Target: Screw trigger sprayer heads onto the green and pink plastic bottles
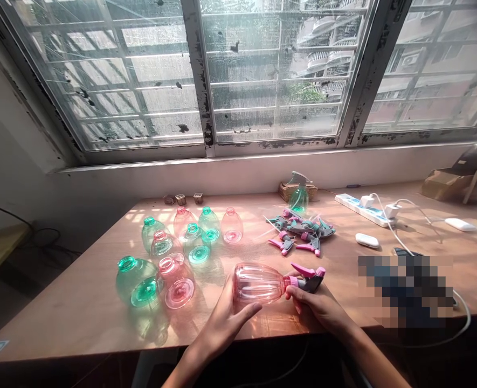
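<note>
A clear pink spray bottle point(258, 284) lies sideways between my hands above the table's front edge, its base to the left. My left hand point(230, 318) grips the bottle's body near the base, with the thumb along its near side. My right hand point(313, 303) holds the pink collar of the trigger sprayer point(311, 277), which sits at the bottle's neck. The sprayer is dark grey with a pink trigger and nozzle. Whether its collar is fully threaded on, I cannot tell. Some fingers of both hands are hidden behind the bottle and sprayer.
Several open green bottles point(200, 245) and pink bottles point(179, 285) stand on the left. Loose trigger sprayers point(303, 229) lie piled behind my hands, near an assembled green spray bottle point(298, 199). A power strip point(363, 210), white case point(366, 241) and cables occupy the right.
</note>
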The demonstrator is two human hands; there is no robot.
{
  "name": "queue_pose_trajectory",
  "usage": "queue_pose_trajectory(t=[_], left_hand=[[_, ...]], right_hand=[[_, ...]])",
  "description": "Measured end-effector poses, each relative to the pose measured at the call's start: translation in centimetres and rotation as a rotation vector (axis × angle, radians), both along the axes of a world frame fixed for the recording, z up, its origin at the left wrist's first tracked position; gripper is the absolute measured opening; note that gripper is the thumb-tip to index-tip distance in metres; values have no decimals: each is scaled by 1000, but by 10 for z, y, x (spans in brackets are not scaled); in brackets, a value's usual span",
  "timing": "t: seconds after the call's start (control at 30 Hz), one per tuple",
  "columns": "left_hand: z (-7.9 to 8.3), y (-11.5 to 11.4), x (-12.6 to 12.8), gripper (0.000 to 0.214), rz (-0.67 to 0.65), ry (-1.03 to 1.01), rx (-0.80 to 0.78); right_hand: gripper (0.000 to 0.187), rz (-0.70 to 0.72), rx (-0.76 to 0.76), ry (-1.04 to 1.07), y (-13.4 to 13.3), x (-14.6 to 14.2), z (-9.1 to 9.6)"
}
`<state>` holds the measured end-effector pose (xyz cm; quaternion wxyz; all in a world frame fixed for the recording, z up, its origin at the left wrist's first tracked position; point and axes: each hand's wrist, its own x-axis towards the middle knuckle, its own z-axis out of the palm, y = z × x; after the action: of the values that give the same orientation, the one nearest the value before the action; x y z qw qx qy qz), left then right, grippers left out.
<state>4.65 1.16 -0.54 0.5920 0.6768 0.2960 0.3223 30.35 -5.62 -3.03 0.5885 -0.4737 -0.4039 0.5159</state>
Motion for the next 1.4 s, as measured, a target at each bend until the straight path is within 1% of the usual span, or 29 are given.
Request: queue_pose_trajectory(t=[0.17,0.43,0.57,0.87,1.1,1.23,1.33,1.4], left_hand=[[3,-1,1,103,-1,-13,-6],[2,-1,2,106,-8,-25,-12],[0,0,0,104,2,-7,-2],[-3,1,-2,103,6,28,23],[-9,3,-2,112,33,74,62],[-7,2,-2,113,40,83,71],[-3,0,-4,115,45,95,45],[-1,-1,-5,112,40,94,23]], right_hand=[[52,-13,-3,17,0,-2,4],[56,-3,-4,27,-1,-4,11],[54,-1,1,20,0,-3,10],[56,-1,-4,27,-1,-3,9],[52,-21,15,36,0,-2,4],[51,-30,18,41,1,-2,1],[49,-23,18,34,1,-2,2],[45,-11,21,24,0,-2,3]])
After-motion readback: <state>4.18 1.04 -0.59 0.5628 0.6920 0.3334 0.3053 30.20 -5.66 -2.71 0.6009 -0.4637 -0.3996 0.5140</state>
